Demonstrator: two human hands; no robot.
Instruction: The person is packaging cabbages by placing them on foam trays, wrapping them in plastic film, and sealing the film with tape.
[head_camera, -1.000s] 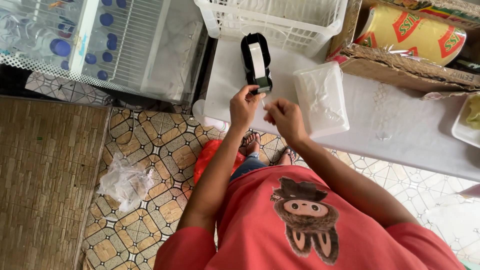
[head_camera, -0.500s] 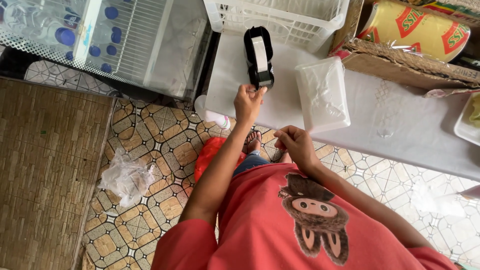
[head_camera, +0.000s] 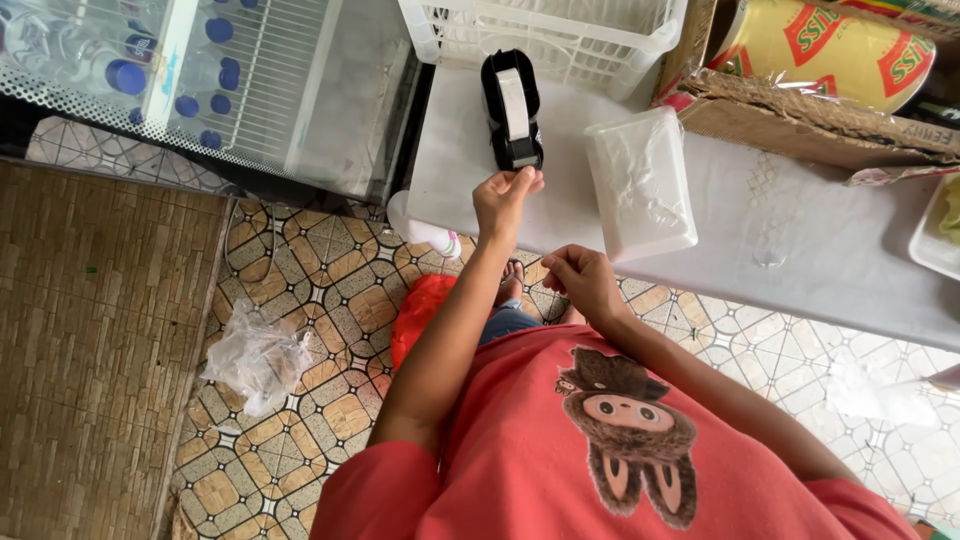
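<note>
A black tape dispenser (head_camera: 511, 110) with a white roll stands on the white table (head_camera: 780, 240). My left hand (head_camera: 503, 198) reaches up to it, fingertips pinched at its cutter end. Closer to my body, my right hand (head_camera: 583, 281) hovers off the table's front edge with its fingers pinched together, as if on a thin clear strip of tape that is too faint to make out. A clear plastic lidded box (head_camera: 640, 183) lies just right of the dispenser.
A white plastic basket (head_camera: 545, 30) sits behind the dispenser. A cardboard box (head_camera: 800, 125) with a yellow packet is at the right. A glass cooler with bottles (head_camera: 200, 90) stands left. On the tiled floor lie a crumpled clear bag (head_camera: 258, 355) and a red bag (head_camera: 420, 310).
My right hand has drawn back from the dispenser toward my body. My left hand has stayed at the dispenser's cutter end.
</note>
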